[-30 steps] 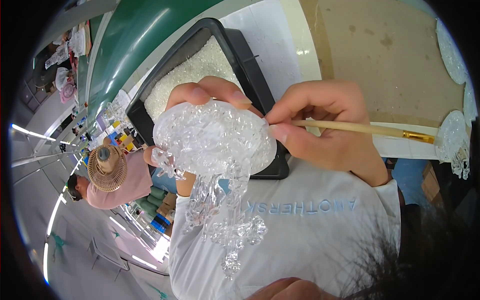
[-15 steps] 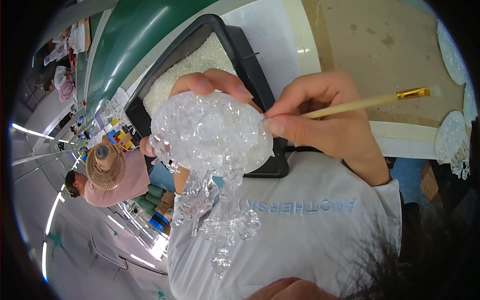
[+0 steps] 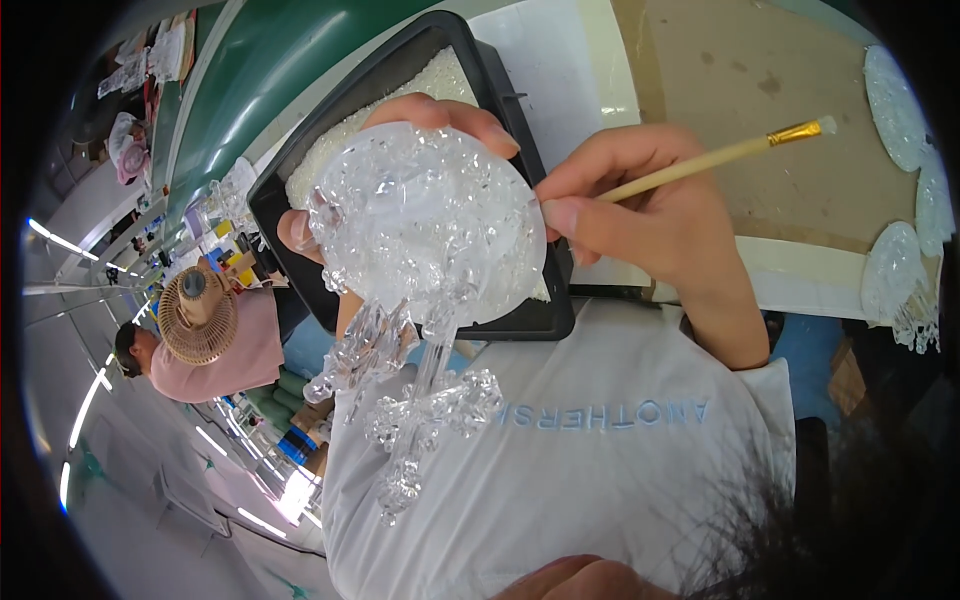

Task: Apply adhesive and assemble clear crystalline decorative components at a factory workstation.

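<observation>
In my left hand (image 3: pixel 425 112) is a round, clear plastic ornament (image 3: pixel 415 225), its frosted face studded with small shiny bits. Fingers curl over its top edge, the thumb at its left side. Clear branching pieces dangle from its lower part, one of them a cross-shaped piece (image 3: pixel 440 405). My right hand (image 3: pixel 640 205) has a paintbrush (image 3: pixel 700 170) lying across it, pale handle, gold ferrule, bristles pointing up and right, away from the ornament. The right thumb and forefinger are pinched together at the ornament's right edge; anything tiny between them is too small to make out.
Beneath the ornament stands a black tray (image 3: pixel 495 90) of clear granules (image 3: pixel 445 80). Similar clear discs (image 3: pixel 895 265) lie along the right edge of the brown board (image 3: pixel 740 60). At left, a person in pink (image 3: pixel 225 350) sits near a round tan fan (image 3: pixel 195 315).
The ornament has risen slightly and tilted, so its face looks rounder and its dangling pieces have swung left. The brush has tipped more steeply upward. Both hands keep their hold.
</observation>
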